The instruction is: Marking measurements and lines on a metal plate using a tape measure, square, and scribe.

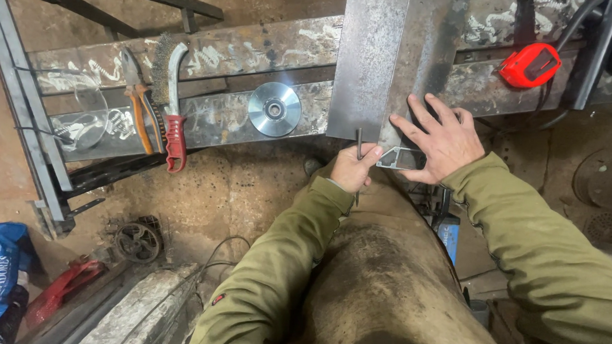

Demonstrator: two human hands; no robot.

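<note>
- We have a single view, from a camera worn on the head, looking steeply down and forward.
- It sits close above our arms and lap, facing the steel worktop (223,120), with the dirt floor (232,195) below.

A grey steel sheet (390,60) lies flat across two scuffed steel beams, its near edge overhanging them, right of centre. A small metal square (399,158) with a triangular frame sits against the sheet's near edge. A thin dark scriber (358,144) stands almost upright, its tip at the sheet's near edge, just left of the square.
</note>
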